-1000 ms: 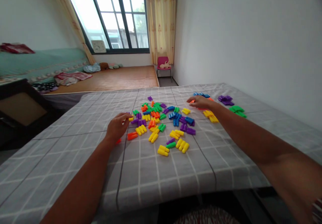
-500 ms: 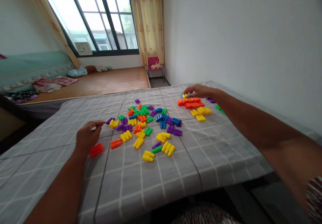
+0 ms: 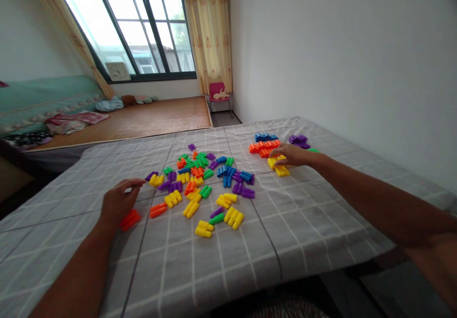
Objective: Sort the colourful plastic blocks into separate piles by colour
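Note:
My left hand (image 3: pixel 120 198) hovers low at the left of a loose heap of plastic building blocks. Its thumb and forefinger come together in a pinch beside a purple block (image 3: pixel 152 175); whether anything sits between the tips is too small to see. An orange block (image 3: pixel 131 219) lies beside that wrist. On the right, my right hand (image 3: pixel 294 155) reaches down over a cluster of yellow blocks (image 3: pixel 282 171), fingers bent round one of them. Just behind its fingertips are rows of orange blocks (image 3: pixel 263 147). The palm hides part of the yellow cluster.
Mixed blocks, among them green (image 3: pixel 196 162), blue (image 3: pixel 227 175) and yellow ones (image 3: pixel 234 217), lie across the checked tablecloth (image 3: pixel 228 265). Grouped blue blocks (image 3: pixel 266 137) and purple blocks (image 3: pixel 299 141) stand farther back. A wall (image 3: pixel 339 61) rises along the right side.
My right hand has come nearer, from the blue group to the yellow cluster, uncovering the blue and purple groups. My left hand keeps its pinch by the purple block. The view has shifted slightly.

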A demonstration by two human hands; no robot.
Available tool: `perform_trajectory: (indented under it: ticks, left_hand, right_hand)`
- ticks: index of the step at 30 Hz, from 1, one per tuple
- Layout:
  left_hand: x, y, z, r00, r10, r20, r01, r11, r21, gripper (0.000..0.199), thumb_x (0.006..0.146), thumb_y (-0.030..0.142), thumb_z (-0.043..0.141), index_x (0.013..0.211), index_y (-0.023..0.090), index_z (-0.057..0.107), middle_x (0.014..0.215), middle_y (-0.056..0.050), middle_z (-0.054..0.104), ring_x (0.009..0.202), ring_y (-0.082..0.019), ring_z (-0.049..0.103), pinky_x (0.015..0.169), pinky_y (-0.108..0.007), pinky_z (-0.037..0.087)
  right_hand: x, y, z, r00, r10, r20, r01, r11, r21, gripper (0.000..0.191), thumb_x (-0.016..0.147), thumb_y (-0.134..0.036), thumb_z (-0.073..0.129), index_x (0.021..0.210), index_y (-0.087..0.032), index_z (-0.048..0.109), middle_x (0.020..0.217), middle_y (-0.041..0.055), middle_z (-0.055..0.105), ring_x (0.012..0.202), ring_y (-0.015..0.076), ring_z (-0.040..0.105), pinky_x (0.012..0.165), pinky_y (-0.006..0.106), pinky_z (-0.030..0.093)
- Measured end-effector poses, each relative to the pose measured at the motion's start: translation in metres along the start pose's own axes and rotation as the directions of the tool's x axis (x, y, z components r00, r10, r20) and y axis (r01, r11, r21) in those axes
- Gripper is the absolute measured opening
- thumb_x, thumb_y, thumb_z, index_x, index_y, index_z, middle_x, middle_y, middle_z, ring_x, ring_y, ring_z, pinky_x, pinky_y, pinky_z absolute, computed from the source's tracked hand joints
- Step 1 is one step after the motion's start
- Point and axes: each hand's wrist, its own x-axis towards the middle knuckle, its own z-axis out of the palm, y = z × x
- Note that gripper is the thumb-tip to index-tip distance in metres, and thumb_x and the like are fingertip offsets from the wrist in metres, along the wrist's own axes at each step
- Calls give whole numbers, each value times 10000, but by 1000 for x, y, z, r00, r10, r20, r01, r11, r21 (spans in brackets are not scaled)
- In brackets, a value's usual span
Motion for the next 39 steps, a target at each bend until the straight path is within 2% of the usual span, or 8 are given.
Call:
perform_trajectory:
  ticks: [8,11,15,19,22,26,31,39]
  left_hand:
    - [2,-8,1,1000,8,29,-9,1000,17,239,794,377,474,874,293,683,931,59,732,887,-171,675,837,-307,534]
    - [3,-7,0,999,-3,44,3,1000,10,236,790,374,481,868,290,687,941,60,737,892,-175,679,831,-309,540]
    - [3,-8,-2,999,10,53,-13,999,50,256,791,385,485,889,292,703,972,44,741,888,-196,680,824,-337,545]
    - [4,-8,-1,997,39,61,-41,999,27,273,772,381,493,880,278,721,961,-5,748,875,-213,686,790,-318,548]
    - [1,-3,-2,997,31,69,-32,999,10,290,764,364,490,881,258,734,954,-38,750,867,-217,689,780,-303,545]
    - [-5,6,-1,995,0,96,0,1000,-6,293,776,269,472,887,231,740,989,-43,745,922,-201,679,848,-310,534]
    - [-6,7,8,990,-18,141,23,999,-37,332,802,173,462,987,204,736,1041,-61,732,951,-191,672,917,-337,516]
    - [-11,10,18,963,44,268,19,974,-227,297,820,154,496,985,198,739,962,-32,757,930,-175,688,874,-295,524]
  right_hand:
    - [-4,-3,1,999,-11,-32,13,999,46,417,771,-417,677,1142,-228,685,1144,76,688,1079,263,595,948,383,422]
    - [-1,-15,-7,992,30,-123,-21,997,73,364,816,-403,639,1128,-220,685,1170,82,680,1099,258,590,961,377,418]
    - [10,-73,2,962,-15,-273,37,997,75,274,922,-344,507,1072,-203,688,1075,89,705,977,210,633,894,335,447]
    - [28,-158,28,905,-375,-203,385,923,11,214,911,-293,541,1051,-212,681,1016,68,710,957,198,621,845,315,458]
    - [43,-198,41,850,-489,-197,499,866,6,191,899,-273,563,1041,-214,676,1001,69,708,958,200,614,824,313,459]
    - [71,-203,47,873,-417,-255,453,885,104,207,898,-256,550,1054,-201,674,994,78,706,881,183,630,794,305,463]
    - [130,-198,51,931,-310,-190,340,928,152,263,874,-239,532,1084,-202,686,986,68,722,834,181,651,777,287,469]
    - [198,-233,69,946,-266,-187,290,950,118,280,845,-158,526,1068,-217,685,1039,31,734,921,180,662,806,260,473]
